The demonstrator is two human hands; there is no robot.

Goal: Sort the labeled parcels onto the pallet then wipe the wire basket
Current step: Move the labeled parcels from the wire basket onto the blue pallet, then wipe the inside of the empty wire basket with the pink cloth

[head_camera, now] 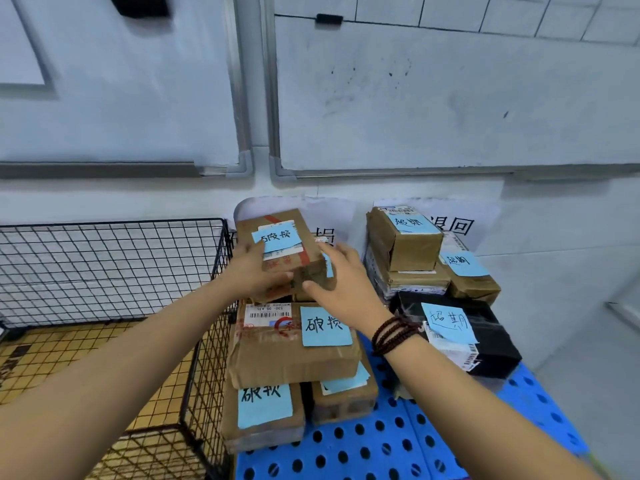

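Blue perforated plastic, the pallet (pixel 381 452), lies nearest, w/ both forearms stretched out over its left half and a bead bracelet (pixel 394 332) on the right wrist. Next comes the left pile: two small cartons at the bottom and a wide taped carton (pixel 294 358) across them, each w/ a blue handwritten note. Beyond that the top parcel (pixel 282 244), a small brown box w/ red tape and its own blue note, sits at the pile's far end; can't tell if it rests on the pile or hangs just above it. The left hand (pixel 256 271) grips its near-left corner w/ fingers curled round it. The right hand (pixel 341 282) holds the near-right side, thumb across the front face, fingers running up the side. Going by the dented, crumpled cardboard it's prob. light but soft at the corners — best held by the two long sides approx. mid-length, not by the loose note. Just to the right a black-wrapped parcel (pixel 491 337) fronts the right pile (pixel 405 244) of brown cartons. The wire basket (pixel 104 265) stands just beside the pallet's left edge — behind it all, the wall (pixel 450 98).
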